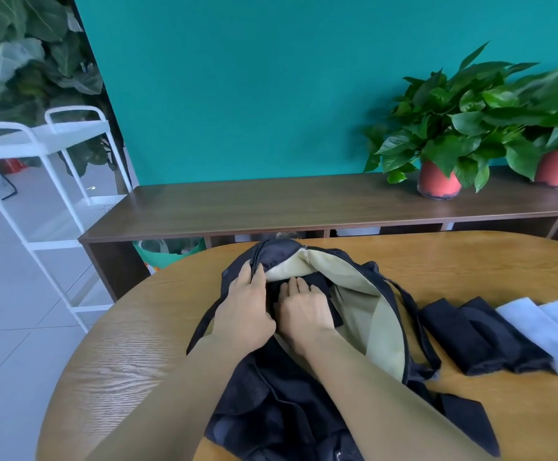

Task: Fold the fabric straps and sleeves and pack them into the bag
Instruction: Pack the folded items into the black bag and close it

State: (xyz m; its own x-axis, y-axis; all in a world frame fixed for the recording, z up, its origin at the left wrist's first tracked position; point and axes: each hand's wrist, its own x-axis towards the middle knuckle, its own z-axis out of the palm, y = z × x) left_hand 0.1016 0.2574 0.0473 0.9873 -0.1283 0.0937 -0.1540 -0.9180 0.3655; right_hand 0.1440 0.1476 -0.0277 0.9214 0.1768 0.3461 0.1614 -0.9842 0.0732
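Step in hand, as I read it: seating a folded piece in the bag [364, 287], which lies on its side mid-worktop [121, 361] with the mouth open and the pale lining showing. The left hand [244, 311] grips the zip edge of the mouth, fingers curled over it and lifting the flap. The right hand [304, 311] is inside the mouth, fingers straight and together, palm down, holding nothing, pressing a dark folded piece [324, 284] flat against the lining. Both forearms come in low from the near edge, wrists roughly level. To do it well, push the piece to the far end of the bag and flatten it before letting go, so the fold doesn't spring open and there's room for the rest. Hold the mouth up with the left hand, or the flap drops onto the right wrist. Mind the zip teeth catching the fabric. Not yet packed: two dark folded pieces [463, 334] and two white folded pieces [543, 331], in a row just right of the bag. Take them one at a time, folds intact.
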